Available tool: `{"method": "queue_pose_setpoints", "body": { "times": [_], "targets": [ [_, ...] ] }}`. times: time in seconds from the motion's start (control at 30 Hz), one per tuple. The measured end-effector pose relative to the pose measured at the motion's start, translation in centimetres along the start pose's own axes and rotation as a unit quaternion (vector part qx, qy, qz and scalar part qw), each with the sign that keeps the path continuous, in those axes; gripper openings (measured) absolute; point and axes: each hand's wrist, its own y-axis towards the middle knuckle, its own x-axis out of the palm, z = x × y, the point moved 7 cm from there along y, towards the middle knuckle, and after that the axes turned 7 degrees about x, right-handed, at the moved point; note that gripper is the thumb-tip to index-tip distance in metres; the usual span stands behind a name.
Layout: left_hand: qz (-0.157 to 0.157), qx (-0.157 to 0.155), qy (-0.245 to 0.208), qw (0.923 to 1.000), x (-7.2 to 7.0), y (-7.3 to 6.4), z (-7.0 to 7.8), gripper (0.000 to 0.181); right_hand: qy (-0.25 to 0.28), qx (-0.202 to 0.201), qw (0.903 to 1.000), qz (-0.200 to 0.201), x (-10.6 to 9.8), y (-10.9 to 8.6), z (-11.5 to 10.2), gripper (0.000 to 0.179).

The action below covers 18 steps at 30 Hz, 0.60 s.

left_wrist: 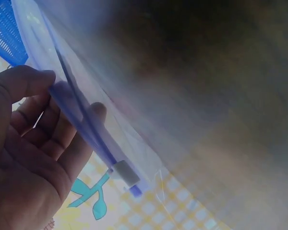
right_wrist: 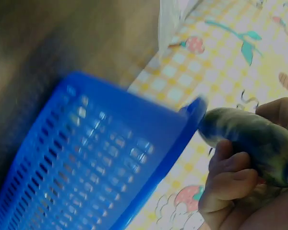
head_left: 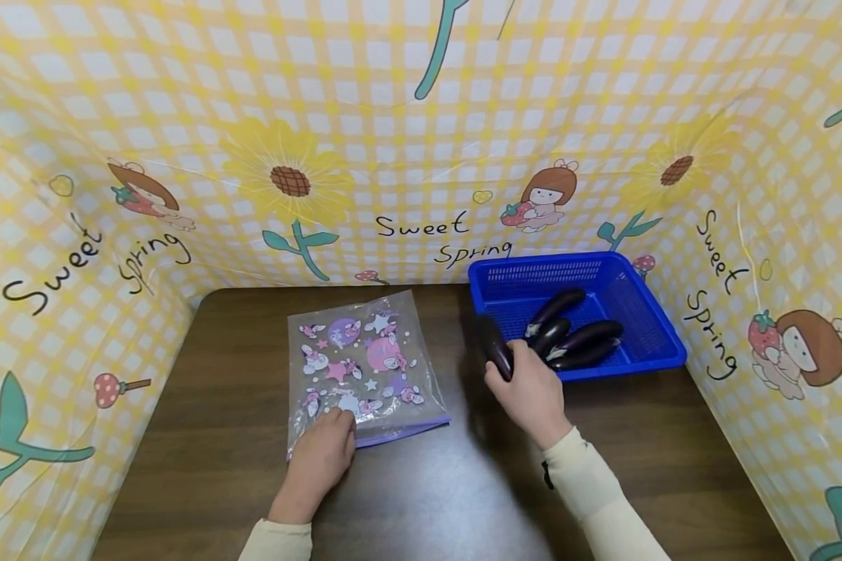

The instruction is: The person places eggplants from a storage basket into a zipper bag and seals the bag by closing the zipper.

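Observation:
A clear zip bag [head_left: 354, 393] with pink and purple cartoon prints lies flat on the table, its purple zip edge toward me. My left hand [head_left: 326, 448] pinches that near edge; in the left wrist view the thumb and a finger hold the zip strip, with a white slider [left_wrist: 126, 173] close by. An eggplant [head_left: 494, 347], dark and glossy, is gripped in my right hand [head_left: 533, 393] just at the left side of the blue basket [head_left: 663, 319]. Several more eggplants [head_left: 589, 335] lie inside the basket. The right wrist view shows the held eggplant [right_wrist: 252, 139] beside the basket's rim.
The brown wooden table [head_left: 421, 506] carries the bag on the left and the basket at the back right. A yellow checked cloth [head_left: 407, 156] with flowers and cartoon figures walls in the back and both sides.

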Motion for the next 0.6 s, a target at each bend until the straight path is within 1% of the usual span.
{"method": "queue_pose_setpoints", "body": {
  "times": [0.13, 0.37, 0.6],
  "targets": [
    [0.013, -0.008, -0.006, 0.9999, -0.3, 0.1, -0.1, 0.016, 0.01, -0.034, 0.9994, 0.003, 0.9, -1.9, -1.0, 0.034],
    [0.03, -0.009, -0.022, 0.9993, -0.6, 0.3, -0.1, 0.011, 0.03, -0.066, 0.9973, -0.01, 2.0, -4.4, -2.1, 0.04],
    [0.045, -0.012, -0.019, 0.9988, -0.8, 0.5, 0.2, 0.016, 0.032, -0.091, 0.9943, -0.045, 3.8, -7.4, -3.5, 0.041]
  ]
}}
